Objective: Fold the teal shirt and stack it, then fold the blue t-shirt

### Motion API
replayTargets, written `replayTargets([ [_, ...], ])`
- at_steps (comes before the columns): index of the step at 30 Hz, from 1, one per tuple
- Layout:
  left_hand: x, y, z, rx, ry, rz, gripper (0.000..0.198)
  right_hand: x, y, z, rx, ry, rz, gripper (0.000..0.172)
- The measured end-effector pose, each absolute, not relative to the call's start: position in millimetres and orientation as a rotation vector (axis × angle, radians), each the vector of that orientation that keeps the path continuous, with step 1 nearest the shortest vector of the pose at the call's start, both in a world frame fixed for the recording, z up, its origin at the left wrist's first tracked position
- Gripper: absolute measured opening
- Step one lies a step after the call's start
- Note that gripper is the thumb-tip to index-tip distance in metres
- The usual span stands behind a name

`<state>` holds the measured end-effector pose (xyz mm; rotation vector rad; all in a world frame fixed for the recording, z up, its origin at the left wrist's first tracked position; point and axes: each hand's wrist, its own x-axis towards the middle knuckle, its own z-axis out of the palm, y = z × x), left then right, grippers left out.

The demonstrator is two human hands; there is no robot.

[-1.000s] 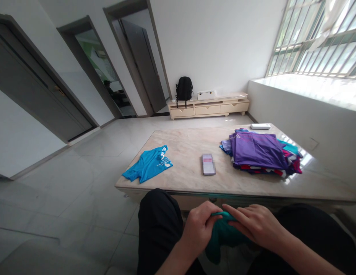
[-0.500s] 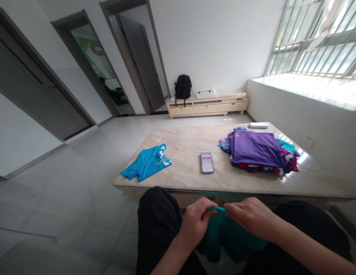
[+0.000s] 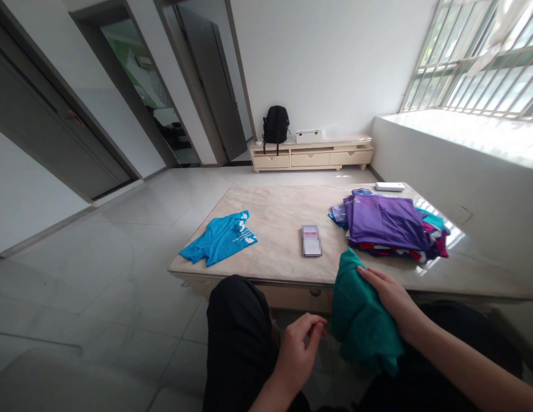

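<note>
A green garment [image 3: 363, 320], bunched and hanging in folds, is pinched near its upper edge by my right hand [image 3: 393, 297], with the thumb hidden behind the cloth. The kind of garment cannot be made out. To its left, my left hand [image 3: 301, 340] is off the cloth, fingers loosely curved and holding nothing. Both hands are above my lap at the near edge of the table [image 3: 275, 223]. A blue T-shirt [image 3: 223, 236] with white print lies on the table's left side. On the right is a stack of folded clothes [image 3: 384, 223], a purple one on top.
A phone [image 3: 311, 240] lies mid-table. Behind the stack is a white oblong object [image 3: 390, 186]. My left knee [image 3: 238, 303] is close to the table's front edge. Across the room, a low cabinet [image 3: 311, 159] holds a black backpack [image 3: 275, 125] and a white box [image 3: 308, 136].
My left hand has let go of the green garment and dropped slightly. My right hand has raised the garment up and to the right, so more of it shows.
</note>
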<state>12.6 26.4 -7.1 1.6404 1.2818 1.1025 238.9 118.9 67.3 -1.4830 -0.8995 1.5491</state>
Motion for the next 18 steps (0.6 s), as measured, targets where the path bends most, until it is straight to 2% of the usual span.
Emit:
replayTargets([
  [4, 19, 30, -20, 1.374, 1.216, 1.09, 0.041, 234, 109, 54, -1.56, -0.501, 1.529, 0.049],
  [9, 14, 42, -38, 1.027, 1.177, 1.188, 0.05, 233, 101, 46, -1.332, -0.342, 1.726, 0.052],
  [14, -4, 50, -49, 0.787, 1.239, 1.297, 0.052, 276, 102, 66, -1.273, -0.436, 1.731, 0.062],
  [18, -5, 53, -51, 0.699, 1.231, 1.298, 0.052, 322, 113, 80, -1.4, -0.878, 1.419, 0.074],
])
